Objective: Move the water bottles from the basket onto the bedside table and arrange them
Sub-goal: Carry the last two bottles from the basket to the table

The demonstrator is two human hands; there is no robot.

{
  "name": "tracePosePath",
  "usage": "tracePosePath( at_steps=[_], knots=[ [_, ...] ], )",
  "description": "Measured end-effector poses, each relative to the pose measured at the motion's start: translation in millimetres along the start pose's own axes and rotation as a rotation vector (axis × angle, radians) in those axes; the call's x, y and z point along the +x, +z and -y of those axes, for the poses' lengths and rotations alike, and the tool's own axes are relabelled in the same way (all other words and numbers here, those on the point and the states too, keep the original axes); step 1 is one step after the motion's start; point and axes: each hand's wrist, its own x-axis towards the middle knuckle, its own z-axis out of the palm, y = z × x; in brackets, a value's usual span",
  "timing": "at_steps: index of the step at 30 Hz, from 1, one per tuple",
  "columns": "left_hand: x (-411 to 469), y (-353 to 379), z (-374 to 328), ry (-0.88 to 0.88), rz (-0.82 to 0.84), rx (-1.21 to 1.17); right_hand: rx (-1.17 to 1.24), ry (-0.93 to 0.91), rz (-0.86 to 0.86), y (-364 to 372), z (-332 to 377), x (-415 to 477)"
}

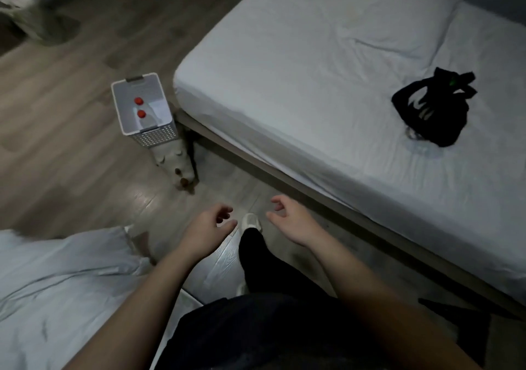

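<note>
Both your bare forearms reach forward and down; your left hand (209,224) hangs palm-down, fingers loosely curled, holding nothing; your right hand (287,217) turns palm inward, fingers relaxed and slightly bent, likewise holding nothing.

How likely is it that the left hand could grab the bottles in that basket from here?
Probably not yet: the left hand hangs empty, well short of the basket on the floor. Nothing blocks it, though; the basket is open-topped, the bottles show their red caps, so stepping closer and bending should do.
</note>
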Motion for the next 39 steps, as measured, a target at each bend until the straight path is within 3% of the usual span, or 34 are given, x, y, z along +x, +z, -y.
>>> tracePosePath(
  at_steps=[13,22,29,39],
  knots=[
    [144,-96,14,-0.103,-0.077,0.010,-0.102,-0.132,0.171,-25,119,179],
    [196,-145,44,-0.261,-0.155,-0.126,-0.192,-0.155,0.295,-31,182,263],
    [265,-220,90,-0.301,-0.214,-0.151,-0.194,-0.139,0.298,-1,236,328],
    [400,-375,186,-0.224,-0.032,0.093,-0.118,0.069,0.274,104,346,441]
  ],
)
